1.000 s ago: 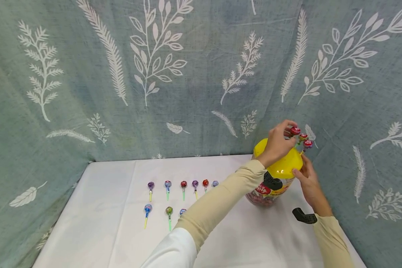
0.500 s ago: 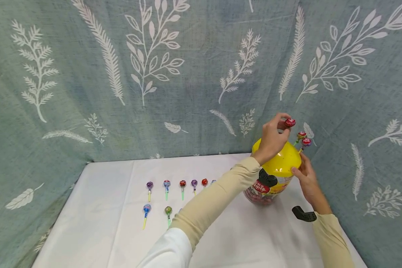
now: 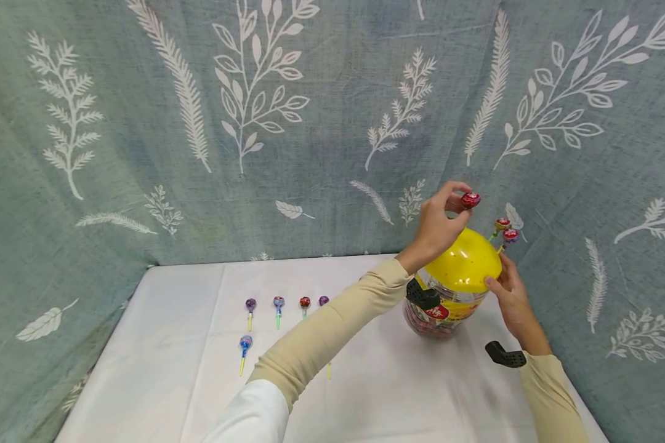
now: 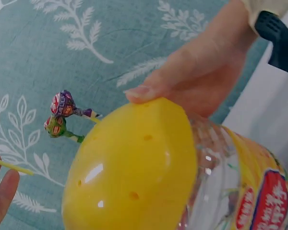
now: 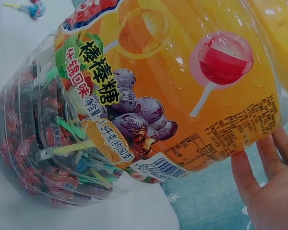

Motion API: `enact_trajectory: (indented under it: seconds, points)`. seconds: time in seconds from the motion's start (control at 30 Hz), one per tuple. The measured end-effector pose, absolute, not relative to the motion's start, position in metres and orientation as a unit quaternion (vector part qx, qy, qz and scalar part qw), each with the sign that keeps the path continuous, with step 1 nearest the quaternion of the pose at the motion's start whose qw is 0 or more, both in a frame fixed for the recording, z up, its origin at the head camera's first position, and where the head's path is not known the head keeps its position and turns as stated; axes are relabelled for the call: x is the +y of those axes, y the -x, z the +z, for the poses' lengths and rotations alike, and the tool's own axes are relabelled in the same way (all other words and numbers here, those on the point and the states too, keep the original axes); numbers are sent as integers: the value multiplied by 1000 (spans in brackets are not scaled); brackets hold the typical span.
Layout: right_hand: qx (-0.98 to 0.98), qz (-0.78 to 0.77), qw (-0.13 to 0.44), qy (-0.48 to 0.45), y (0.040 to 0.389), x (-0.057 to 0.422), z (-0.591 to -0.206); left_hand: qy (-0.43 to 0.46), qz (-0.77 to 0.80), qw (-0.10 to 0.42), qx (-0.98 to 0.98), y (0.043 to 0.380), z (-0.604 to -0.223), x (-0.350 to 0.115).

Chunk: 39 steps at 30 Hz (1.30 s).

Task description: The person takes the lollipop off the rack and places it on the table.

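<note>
My left hand point(image 3: 438, 218) pinches a red-wrapped lollipop point(image 3: 470, 200) up above the jar's yellow domed lid point(image 3: 468, 261). Its yellow stick point(image 4: 12, 166) shows between the fingertips in the left wrist view. Two more lollipops, one green and red point(image 3: 502, 224) and one purple and red point(image 3: 510, 235), stand out from the lid's far right side. Small holes dot the lid. My right hand point(image 3: 514, 301) grips the clear plastic jar point(image 5: 53, 191) from the right, thumb on the lid's edge and fingers round the side. Many wrapped lollipops fill its lower part.
On the white table point(image 3: 161, 344) at left lie a purple lollipop point(image 3: 250, 304), a blue one point(image 3: 278, 302), a red one point(image 3: 305, 302) and several others in rows, some hidden by my left sleeve point(image 3: 321, 332). A leaf-patterned curtain point(image 3: 321, 123) hangs round the table.
My left hand has moved up and left with the red lollipop, away from the two standing in the lid. My right hand keeps its hold on the jar.
</note>
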State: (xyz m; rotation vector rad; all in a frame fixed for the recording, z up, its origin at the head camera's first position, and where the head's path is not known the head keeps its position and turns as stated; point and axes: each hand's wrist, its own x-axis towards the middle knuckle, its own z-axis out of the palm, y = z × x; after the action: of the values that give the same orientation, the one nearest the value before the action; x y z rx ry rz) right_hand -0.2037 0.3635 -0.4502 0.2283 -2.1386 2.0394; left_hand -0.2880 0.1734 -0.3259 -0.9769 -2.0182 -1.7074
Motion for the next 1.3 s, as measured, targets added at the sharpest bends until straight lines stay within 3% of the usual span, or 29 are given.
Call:
enact_trajectory:
  seconds: [0.4,1.0,1.3]
  points:
    - [-714,691,85,-71,201,362,-450,371,-592,164,-697,276,-332,150]
    - [-723,680,91,-81,202,363,-450,364,-615,112,-690,239,-335,106]
    - [-774,627,53,-68,198,369,-436,347,-623,84,-696,215,-329,73]
